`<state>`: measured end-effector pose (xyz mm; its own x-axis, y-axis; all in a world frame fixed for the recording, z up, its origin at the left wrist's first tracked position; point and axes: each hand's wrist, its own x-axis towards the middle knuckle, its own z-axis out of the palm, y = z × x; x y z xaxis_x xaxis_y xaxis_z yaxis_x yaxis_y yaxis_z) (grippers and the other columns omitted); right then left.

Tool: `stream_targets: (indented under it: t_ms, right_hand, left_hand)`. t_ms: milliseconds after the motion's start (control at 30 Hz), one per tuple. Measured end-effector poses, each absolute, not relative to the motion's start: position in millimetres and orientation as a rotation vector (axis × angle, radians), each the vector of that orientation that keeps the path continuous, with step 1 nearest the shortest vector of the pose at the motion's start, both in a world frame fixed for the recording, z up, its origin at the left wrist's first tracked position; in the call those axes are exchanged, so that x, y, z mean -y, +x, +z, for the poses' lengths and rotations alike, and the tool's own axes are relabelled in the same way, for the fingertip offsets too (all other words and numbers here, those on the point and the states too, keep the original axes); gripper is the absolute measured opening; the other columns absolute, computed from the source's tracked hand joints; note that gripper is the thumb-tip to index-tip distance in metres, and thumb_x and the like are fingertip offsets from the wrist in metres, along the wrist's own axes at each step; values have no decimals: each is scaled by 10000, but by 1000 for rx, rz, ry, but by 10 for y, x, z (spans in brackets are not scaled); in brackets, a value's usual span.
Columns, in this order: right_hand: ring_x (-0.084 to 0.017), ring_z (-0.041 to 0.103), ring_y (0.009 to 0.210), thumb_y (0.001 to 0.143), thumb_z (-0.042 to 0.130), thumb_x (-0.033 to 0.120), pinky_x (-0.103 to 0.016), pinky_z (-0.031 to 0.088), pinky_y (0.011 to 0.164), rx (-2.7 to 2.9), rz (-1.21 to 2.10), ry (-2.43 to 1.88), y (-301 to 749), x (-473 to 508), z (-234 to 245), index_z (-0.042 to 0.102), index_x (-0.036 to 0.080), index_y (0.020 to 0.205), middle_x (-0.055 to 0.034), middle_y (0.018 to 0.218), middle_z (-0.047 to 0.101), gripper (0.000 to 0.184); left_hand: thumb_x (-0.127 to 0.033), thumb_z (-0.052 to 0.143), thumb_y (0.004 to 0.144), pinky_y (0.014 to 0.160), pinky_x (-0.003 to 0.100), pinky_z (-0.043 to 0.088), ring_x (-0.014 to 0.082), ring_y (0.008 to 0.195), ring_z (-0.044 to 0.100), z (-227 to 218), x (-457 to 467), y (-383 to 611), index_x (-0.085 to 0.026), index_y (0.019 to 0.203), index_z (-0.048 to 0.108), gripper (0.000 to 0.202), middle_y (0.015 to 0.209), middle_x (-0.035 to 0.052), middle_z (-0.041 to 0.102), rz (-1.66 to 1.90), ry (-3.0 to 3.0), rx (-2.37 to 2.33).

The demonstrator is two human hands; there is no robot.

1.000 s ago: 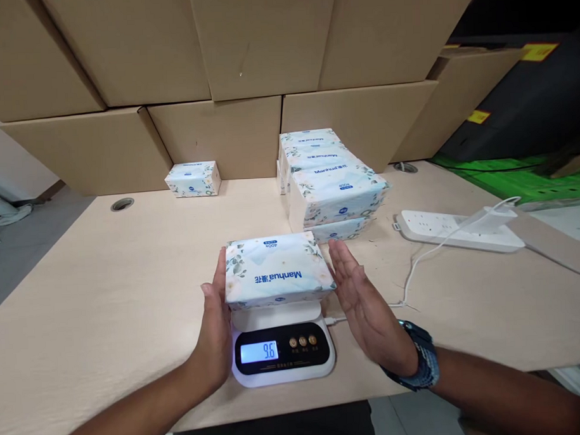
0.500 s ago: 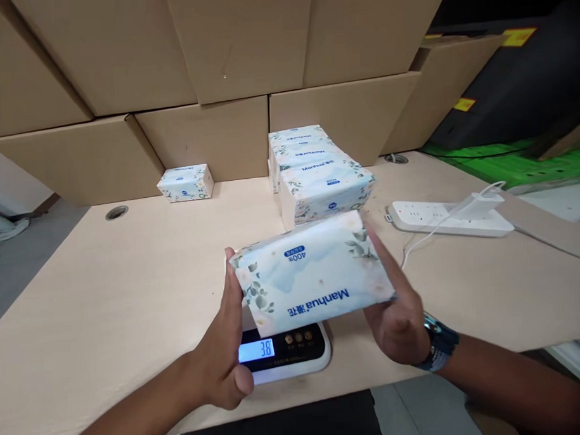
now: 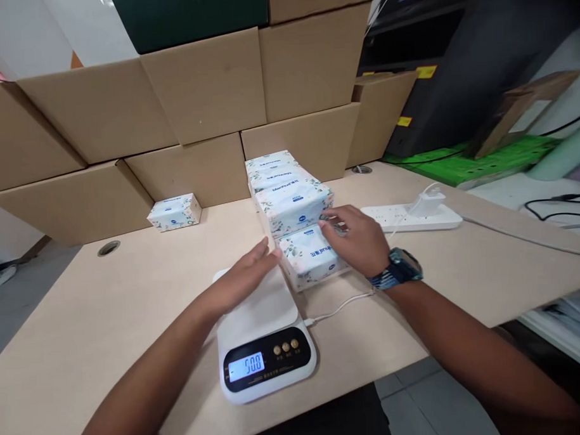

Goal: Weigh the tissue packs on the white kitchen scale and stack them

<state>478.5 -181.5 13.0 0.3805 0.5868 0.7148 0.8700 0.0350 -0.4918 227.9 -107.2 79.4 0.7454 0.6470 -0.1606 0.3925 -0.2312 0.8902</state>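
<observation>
A tissue pack [image 3: 308, 258] with a floral print lies flat on the table, at the near end of a row of similar tissue packs [image 3: 289, 208]. My right hand [image 3: 360, 240] rests at its right side, fingers bent and apart, thumb and fingertips by its far right corner. On the opposite side, my left hand [image 3: 247, 276] has its fingers stretched out, fingertips by the pack's left edge, above a white scale [image 3: 262, 313]. The lit display of the scale [image 3: 246, 366] seems to read 50.8 with a minus sign. Part of the weighing plate is hidden by my left hand.
One small tissue pack [image 3: 174, 212] stands apart at the back left. Cardboard boxes [image 3: 188, 170] form a wall behind the table. On the right lies a white power strip [image 3: 414, 221] with a plug in it. A white cable [image 3: 341, 306] runs from the scale.
The tissue pack, held between both hands above the scale before, now lies on the table against the row. Both hands moved forward with it. The display changed from 3.8, and the view shifted.
</observation>
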Motion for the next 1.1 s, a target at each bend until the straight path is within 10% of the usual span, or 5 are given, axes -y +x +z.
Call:
stream_targets:
  t_ms: [300,600,933,1100]
  right_hand:
    - [-326,766,1159,1055,536,397,-511,600,1004,1805,-462,-1647,4437,1937,8,789,203,1133,-125,1235,833,328]
    - [-424,618,1416,996,504,755,-688,479,1157,1994,-446,-1733,4376,1997,-90,672,187,1433,-211,1526,668,736]
    - [-374,660,1359,1033,474,335,-611,471,1167,1921,-549,-1627,4210,2038,-134,657,158,1392,-192,1444,723,440]
    - [-363,618,1431,1002,508,272,-620,464,1200,1946,-506,-1573,4210,2023,-136,538,170,1508,-196,1529,663,517]
  left_hand:
    - [-835,489,936,1395,540,123,339,1730,31,897,862,2003,-240,1739,287,1019,1842,-7,-84,92,2203,-1093]
    - [-752,730,843,1356,642,178,415,1688,252,983,387,1775,-418,1490,663,731,1792,-13,336,375,1909,-1148]
    - [-442,759,882,1390,596,66,382,1721,106,566,-299,1589,-168,1468,649,656,1808,186,266,640,1987,-1696]
    - [-465,711,923,1343,585,295,417,1611,423,186,-522,1529,-181,1472,616,626,1688,227,496,959,1729,-1584]
